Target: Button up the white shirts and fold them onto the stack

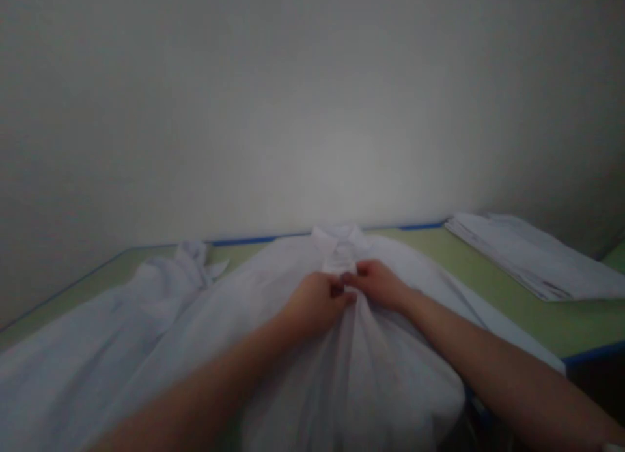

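A white collared shirt (pixel 405 374) lies spread over the table, its collar (pixel 325 238) pointing toward the wall and its lower part hanging toward me. My left hand (pixel 319 302) pinches the front of the shirt a little below the collar. Close against it, my right hand (pixel 381 284) grips the same front strip from the other side. The fingertips of both hands nearly meet, and folds run down from them. Any button between the fingers is too blurred to make out.
Another white garment (pixel 161 276) lies crumpled at the left. Folded white cloths (pixel 532 253) are stacked at the right on the green table (pixel 571 325), which has a blue edge. A plain wall (pixel 312 113) stands right behind.
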`<action>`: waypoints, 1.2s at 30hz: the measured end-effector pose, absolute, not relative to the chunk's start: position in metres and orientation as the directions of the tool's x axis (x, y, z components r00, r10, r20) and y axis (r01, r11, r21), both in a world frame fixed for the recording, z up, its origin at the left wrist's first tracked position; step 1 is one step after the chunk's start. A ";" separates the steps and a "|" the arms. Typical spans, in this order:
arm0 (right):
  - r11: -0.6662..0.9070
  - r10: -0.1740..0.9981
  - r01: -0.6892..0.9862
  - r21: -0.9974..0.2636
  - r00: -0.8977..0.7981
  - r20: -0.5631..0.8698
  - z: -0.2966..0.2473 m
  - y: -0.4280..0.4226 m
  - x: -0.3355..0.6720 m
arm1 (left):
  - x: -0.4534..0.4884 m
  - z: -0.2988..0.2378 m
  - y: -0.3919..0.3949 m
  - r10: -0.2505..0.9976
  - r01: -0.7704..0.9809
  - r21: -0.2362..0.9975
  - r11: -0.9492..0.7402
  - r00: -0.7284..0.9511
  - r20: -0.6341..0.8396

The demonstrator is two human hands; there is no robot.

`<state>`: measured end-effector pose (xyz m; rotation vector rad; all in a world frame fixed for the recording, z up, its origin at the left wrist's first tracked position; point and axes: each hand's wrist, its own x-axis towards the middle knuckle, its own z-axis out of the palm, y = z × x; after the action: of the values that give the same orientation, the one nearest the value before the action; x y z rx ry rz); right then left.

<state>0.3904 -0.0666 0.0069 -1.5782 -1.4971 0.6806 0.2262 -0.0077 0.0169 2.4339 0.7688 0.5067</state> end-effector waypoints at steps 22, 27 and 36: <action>0.021 0.959 0.749 -0.662 0.173 0.226 0.019 -0.075 0.394 | 0.226 0.009 0.000 0.624 0.450 0.541 -0.711 0.759 0.188; 0.133 0.930 0.855 -0.502 0.067 0.361 0.015 -0.081 0.379 | 0.225 0.007 0.004 0.597 0.401 0.606 -0.687 0.787 0.157; 0.148 0.948 0.902 -0.406 -0.011 0.319 0.011 -0.083 0.383 | 0.225 0.001 0.010 0.559 0.342 0.829 -0.442 0.828 -0.044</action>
<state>0.3827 -0.0833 0.0107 -1.7604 -1.9181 0.1173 0.2252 0.0095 0.0006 2.0736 0.6606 0.2940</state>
